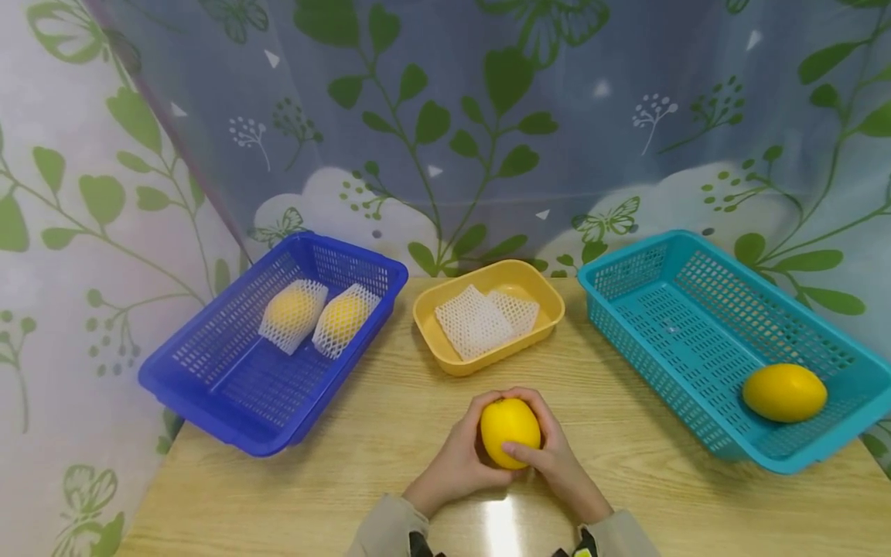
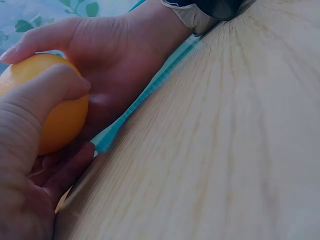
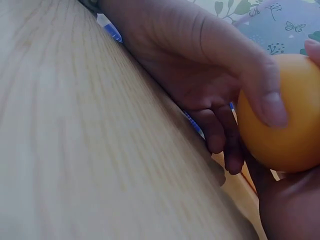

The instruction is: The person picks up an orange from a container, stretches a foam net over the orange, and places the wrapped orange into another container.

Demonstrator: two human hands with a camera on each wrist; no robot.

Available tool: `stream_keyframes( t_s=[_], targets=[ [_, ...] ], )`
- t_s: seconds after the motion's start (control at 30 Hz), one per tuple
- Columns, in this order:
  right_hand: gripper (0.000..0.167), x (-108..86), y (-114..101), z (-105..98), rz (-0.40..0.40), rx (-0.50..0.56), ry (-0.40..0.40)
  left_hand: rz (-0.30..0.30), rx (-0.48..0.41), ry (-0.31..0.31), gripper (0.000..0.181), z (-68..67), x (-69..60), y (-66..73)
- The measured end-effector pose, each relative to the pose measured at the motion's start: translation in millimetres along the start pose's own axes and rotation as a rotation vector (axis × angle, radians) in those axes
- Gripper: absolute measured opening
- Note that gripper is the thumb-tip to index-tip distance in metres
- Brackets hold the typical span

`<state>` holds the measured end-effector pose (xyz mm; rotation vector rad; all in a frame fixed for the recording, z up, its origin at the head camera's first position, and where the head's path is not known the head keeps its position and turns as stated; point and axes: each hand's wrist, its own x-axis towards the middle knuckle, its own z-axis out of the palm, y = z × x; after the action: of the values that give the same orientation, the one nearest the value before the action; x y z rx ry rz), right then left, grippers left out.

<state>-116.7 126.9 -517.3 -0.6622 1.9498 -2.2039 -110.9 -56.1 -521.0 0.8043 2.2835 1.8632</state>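
Both hands hold one smooth yellow oval fruit (image 1: 510, 430) low over the table, near its front. The left hand (image 1: 458, 458) wraps the fruit's left side, and its thumb shows in the left wrist view. From the other side the right hand (image 1: 561, 456) grips it, with the thumb (image 3: 272, 102) lying across the front. Fingers behind the fruit are partly hidden. Ahead of the hands stands a yellow tray (image 1: 455, 366) with white foam net sleeves (image 1: 475, 321) in it.
At the left, a blue basket (image 1: 240, 437) contains two yellow fruits in white foam nets (image 1: 293, 313). A teal basket (image 1: 629, 352) on the right has a bare yellow fruit (image 1: 784, 393) inside. Behind the wooden table (image 1: 390, 418) hangs a leaf-patterned curtain (image 1: 445, 139).
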Motion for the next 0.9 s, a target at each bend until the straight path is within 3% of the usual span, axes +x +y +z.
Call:
stream_keyframes(
  t_s=[0.17, 0.33, 0.5, 0.67, 0.9],
  targets=[
    [0.058, -0.5, 1.5, 0.6, -0.025, -0.010, -0.001, 0.030, 0.028, 0.006, 0.101, -0.1, -0.6, -3.1],
    [0.059, -0.2, -1.1, 1.1, -0.019, -0.038, 0.014, 0.111, 0.040, 0.030, 0.103, 0.6, 0.9, -5.7],
    [0.060, 1.2, -1.9, 1.3, -0.055, -0.022, 0.001, 0.167, 0.108, 0.073, 0.101, 1.1, 2.9, -6.9],
    [0.058, 1.9, -0.1, 1.1, -0.082, 0.028, -0.035, 0.157, 0.176, 0.098, 0.098, 1.6, 3.4, -5.8],
    [0.057, 0.2, 0.5, -2.6, -0.077, 0.039, -0.044, 0.104, 0.158, 0.048, 0.096, 3.1, 1.9, -5.4]
  ],
)
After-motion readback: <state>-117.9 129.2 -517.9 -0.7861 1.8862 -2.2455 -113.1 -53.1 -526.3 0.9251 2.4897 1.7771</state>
